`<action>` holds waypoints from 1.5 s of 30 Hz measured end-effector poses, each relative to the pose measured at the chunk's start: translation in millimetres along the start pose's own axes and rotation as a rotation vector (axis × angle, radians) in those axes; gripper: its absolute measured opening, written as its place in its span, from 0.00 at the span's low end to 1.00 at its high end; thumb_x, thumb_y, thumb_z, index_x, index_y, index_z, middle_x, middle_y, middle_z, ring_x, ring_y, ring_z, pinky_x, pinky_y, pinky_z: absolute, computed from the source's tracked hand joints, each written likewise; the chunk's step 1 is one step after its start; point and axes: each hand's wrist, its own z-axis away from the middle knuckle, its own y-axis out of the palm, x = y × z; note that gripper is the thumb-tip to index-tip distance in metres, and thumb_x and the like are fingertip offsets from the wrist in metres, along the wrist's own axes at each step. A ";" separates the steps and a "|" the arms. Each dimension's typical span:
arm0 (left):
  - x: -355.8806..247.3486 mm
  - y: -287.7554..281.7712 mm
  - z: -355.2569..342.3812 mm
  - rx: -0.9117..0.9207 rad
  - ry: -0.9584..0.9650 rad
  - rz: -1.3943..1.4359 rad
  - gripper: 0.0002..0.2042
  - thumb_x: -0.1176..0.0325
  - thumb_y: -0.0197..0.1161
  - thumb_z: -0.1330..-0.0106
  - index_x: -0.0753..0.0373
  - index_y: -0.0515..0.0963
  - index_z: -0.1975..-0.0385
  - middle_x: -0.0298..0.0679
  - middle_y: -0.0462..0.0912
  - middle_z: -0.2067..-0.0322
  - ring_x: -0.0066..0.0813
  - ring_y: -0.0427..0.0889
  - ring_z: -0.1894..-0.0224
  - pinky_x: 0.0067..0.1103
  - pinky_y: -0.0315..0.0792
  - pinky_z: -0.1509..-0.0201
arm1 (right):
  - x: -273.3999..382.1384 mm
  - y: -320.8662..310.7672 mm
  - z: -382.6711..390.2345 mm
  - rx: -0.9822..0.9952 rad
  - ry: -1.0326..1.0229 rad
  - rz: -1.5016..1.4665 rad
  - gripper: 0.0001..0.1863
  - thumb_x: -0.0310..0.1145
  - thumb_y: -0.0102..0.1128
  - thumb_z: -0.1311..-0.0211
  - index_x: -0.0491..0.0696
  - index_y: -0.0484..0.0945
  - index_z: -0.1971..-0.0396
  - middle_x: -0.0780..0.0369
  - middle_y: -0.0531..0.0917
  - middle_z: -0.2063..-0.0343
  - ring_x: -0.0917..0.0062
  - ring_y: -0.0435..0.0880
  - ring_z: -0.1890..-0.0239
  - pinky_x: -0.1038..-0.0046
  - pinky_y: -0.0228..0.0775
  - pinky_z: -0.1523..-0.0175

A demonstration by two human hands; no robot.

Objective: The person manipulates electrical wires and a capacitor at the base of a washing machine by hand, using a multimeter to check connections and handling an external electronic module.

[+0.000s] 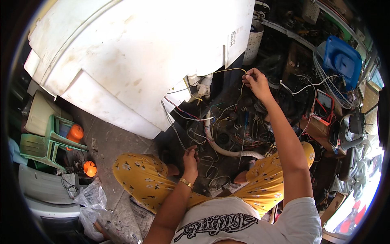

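A large white plastic appliance body (126,57) fills the upper left, with white fittings (203,85) and several loose coloured wires at its lower opening. My right hand (256,83) pinches a thin yellow wire (229,69) to the right of that opening. Lower down, between my knees, my left hand (191,160) has its fingers closed on grey wires (172,123) that hang from the opening. A pale corrugated hose (221,149) curves across the dark floor below, among tangled wires and a long thin tool with a blue handle (245,122).
Green plastic stools (50,148), two orange objects (90,168) and plastic bags (91,197) lie at the left. A blue basin (341,61), a wire rack (329,87), a red-framed box (323,105) and piled clutter crowd the right. A perforated white cylinder (252,46) stands behind.
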 end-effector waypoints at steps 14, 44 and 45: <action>0.4 -0.9 -3.0 0.025 0.019 0.004 0.08 0.69 0.53 0.31 0.53 0.78 0.57 0.25 0.72 0.73 0.15 0.69 0.75 0.16 0.66 0.72 | -30.7 19.6 33.0 0.001 -0.161 -0.066 0.05 0.19 0.58 0.41 0.40 0.73 0.67 0.60 0.80 0.66 0.83 0.78 0.68 0.79 0.70 0.63; 44.0 -47.5 -58.8 -0.151 0.040 -0.188 0.12 0.72 0.47 0.31 0.63 0.76 0.54 0.29 0.70 0.78 0.19 0.66 0.80 0.18 0.63 0.77 | -81.7 17.5 137.4 0.207 -0.145 0.672 0.07 0.28 0.64 0.48 0.48 0.79 0.68 0.58 0.77 0.63 0.60 0.81 0.60 0.63 0.73 0.56; 44.1 -48.2 -59.3 -0.153 0.037 -0.173 0.12 0.73 0.47 0.32 0.65 0.77 0.54 0.30 0.72 0.78 0.19 0.68 0.81 0.19 0.64 0.77 | -83.2 17.5 136.8 0.177 -0.134 0.682 0.07 0.28 0.64 0.48 0.48 0.79 0.68 0.58 0.77 0.64 0.60 0.81 0.61 0.63 0.73 0.57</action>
